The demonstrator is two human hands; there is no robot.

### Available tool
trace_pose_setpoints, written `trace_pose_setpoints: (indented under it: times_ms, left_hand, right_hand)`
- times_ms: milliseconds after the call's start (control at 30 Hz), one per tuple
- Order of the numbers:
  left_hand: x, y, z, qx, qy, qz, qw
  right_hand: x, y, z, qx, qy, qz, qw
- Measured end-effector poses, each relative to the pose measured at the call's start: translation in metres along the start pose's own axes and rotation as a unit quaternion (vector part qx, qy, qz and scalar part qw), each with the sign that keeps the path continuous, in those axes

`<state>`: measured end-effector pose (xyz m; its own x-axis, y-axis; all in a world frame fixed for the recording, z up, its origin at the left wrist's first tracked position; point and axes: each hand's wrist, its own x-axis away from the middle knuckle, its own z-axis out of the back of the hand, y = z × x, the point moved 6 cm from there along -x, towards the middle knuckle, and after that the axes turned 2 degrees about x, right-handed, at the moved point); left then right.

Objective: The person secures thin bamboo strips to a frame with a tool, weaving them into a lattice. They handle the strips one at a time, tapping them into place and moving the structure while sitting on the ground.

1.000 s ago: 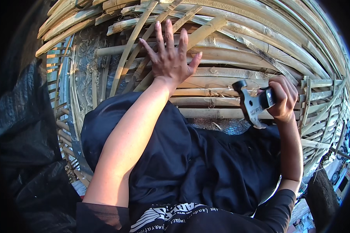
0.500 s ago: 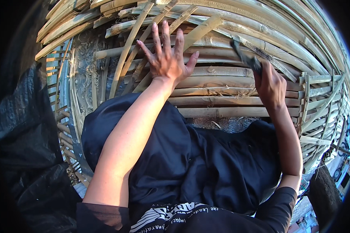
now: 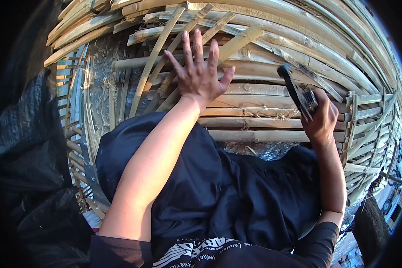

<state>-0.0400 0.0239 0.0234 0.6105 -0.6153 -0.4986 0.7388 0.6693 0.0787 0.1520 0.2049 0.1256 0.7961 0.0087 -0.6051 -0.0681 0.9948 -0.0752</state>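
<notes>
Rests L hand [image 3: 198,79] palm down on bamboo slats [image 3: 257,90], w/ fingers spread; clamps R hand [image 3: 321,117] round hammer-like tool [image 3: 294,89], above same slats, nr upright strip [image 3: 351,117] at their R ends. Has hands well apart w/ open room btwn; black sheet [image 3: 29,129] far L.

At six o'clock, the dark shirt [image 3: 268,260] bears white lettering [image 3: 212,244] and a striped white emblem [image 3: 177,256], perhaps partly hidden.
</notes>
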Motion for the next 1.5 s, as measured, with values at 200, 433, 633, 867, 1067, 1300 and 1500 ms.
trace_pose_setpoints:
  times_ms: [200, 433, 633, 867, 1067, 1300, 1500]
  left_hand:
    - [0.000, 0.004, -0.003, 0.003, -0.029, 0.000, 1.000]
    - [-0.002, 0.000, -0.004, -0.015, 0.008, -0.009, 1.000]
    - [0.004, 0.000, -0.003, -0.003, -0.024, 0.010, 1.000]
    - [0.000, -0.001, -0.003, -0.002, -0.019, 0.005, 1.000]
    - [-0.002, 0.000, -0.004, -0.005, -0.001, 0.001, 1.000]
    - [0.000, 0.001, -0.006, -0.002, -0.014, 0.006, 1.000]
    - [-0.003, -0.003, -0.005, -0.007, -0.024, 0.012, 1.000]
  right_hand:
    - [0.009, 0.025, -0.042, 0.075, -0.161, -0.084, 0.980]
    - [0.005, 0.005, -0.010, -0.058, 0.002, 0.116, 0.992]
    - [0.008, 0.009, -0.001, 0.044, 0.007, -0.004, 0.999]
    - [0.010, 0.029, -0.046, 0.064, -0.135, -0.092, 0.984]
    - [0.010, 0.013, -0.013, -0.110, 0.069, 0.116, 0.985]
    - [0.021, 0.020, -0.013, -0.133, 0.091, 0.071, 0.984]
    - [-0.004, 0.013, -0.013, -0.047, 0.028, 0.078, 0.995]
